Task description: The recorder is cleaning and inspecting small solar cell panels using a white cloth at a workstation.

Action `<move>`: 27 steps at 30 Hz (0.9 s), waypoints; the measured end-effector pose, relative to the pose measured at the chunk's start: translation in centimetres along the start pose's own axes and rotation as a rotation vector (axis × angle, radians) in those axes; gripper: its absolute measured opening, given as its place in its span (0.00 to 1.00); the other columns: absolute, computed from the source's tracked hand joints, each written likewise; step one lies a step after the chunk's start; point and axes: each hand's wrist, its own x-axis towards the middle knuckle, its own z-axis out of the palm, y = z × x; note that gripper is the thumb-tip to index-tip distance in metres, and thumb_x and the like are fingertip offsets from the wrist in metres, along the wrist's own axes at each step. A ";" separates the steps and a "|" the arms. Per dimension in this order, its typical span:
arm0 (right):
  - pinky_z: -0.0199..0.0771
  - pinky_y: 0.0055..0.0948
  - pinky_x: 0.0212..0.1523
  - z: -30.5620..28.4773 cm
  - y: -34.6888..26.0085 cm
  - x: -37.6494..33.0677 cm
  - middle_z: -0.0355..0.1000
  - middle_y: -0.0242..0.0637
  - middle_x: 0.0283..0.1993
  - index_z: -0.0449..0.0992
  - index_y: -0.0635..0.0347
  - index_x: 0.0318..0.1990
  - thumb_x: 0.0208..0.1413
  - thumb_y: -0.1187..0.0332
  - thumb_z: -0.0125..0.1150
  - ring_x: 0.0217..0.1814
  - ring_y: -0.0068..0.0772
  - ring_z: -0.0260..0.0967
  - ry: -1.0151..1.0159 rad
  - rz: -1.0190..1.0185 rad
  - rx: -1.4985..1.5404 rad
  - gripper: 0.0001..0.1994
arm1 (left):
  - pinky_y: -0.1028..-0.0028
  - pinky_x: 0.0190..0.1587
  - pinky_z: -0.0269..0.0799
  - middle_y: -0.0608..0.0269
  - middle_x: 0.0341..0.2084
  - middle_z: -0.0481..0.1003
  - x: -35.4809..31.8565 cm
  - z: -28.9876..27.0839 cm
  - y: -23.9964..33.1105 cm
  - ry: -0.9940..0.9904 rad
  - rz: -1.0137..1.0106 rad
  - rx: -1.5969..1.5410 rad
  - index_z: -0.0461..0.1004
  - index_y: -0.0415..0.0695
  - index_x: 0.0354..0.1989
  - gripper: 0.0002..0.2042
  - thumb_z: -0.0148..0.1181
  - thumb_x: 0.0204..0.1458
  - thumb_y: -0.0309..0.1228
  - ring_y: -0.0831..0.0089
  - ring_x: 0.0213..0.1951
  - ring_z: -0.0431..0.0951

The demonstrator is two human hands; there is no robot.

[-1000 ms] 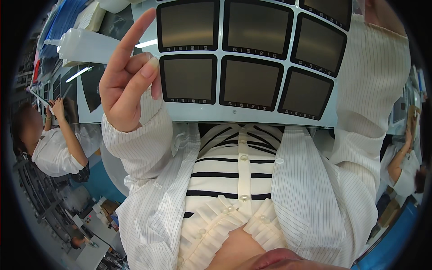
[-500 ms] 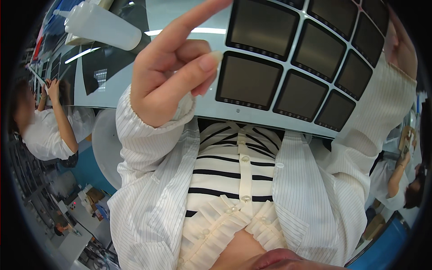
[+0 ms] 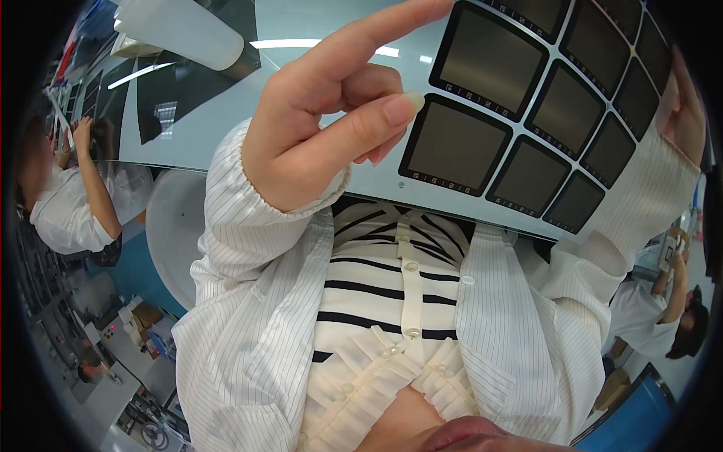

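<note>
Here, in the head view, the left hand [image 3: 316,124] pinches a slanted panel sheet [image 3: 569,108] by its left edge over the pale tabletop [image 3: 197,145], index finger [image 3: 388,29] outstretched. The right hand [image 3: 685,113] (finger spread I cannot tell) is at the sheet's right side.

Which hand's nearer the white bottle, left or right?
Left. The left hand is right of the white bottle, not touching it; the right hand is farther off, across the dark-panelled sheet, toward the picture's right edge.
</note>
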 end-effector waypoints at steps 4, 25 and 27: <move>0.57 0.13 0.10 -3.3 0.0 1.0 0.76 0.41 0.31 0.67 0.64 0.52 0.56 0.72 0.56 0.14 0.15 0.60 -0.557 0.037 0.078 0.16 | 0.81 0.32 0.65 0.56 0.28 0.73 -0.1 -0.7 0.2 -0.102 -0.015 -0.059 0.44 0.28 0.64 0.30 0.47 0.53 0.19 0.76 0.26 0.70; 0.57 0.09 0.19 -5.8 6.5 -0.7 0.74 0.32 0.29 0.71 0.62 0.53 0.56 0.69 0.57 0.18 0.14 0.62 0.138 0.128 -0.415 0.17 | 0.86 0.21 0.56 0.70 0.13 0.65 -2.1 -0.2 -4.4 -0.006 -0.212 0.019 0.44 0.31 0.65 0.30 0.46 0.56 0.26 0.85 0.15 0.63; 0.57 0.09 0.19 -5.7 6.9 -0.9 0.74 0.32 0.30 0.71 0.62 0.53 0.56 0.69 0.58 0.18 0.14 0.62 0.115 0.122 -0.420 0.17 | 0.86 0.21 0.57 0.69 0.13 0.65 -2.5 0.0 -4.2 0.006 -0.216 0.038 0.43 0.31 0.65 0.30 0.46 0.56 0.26 0.84 0.15 0.63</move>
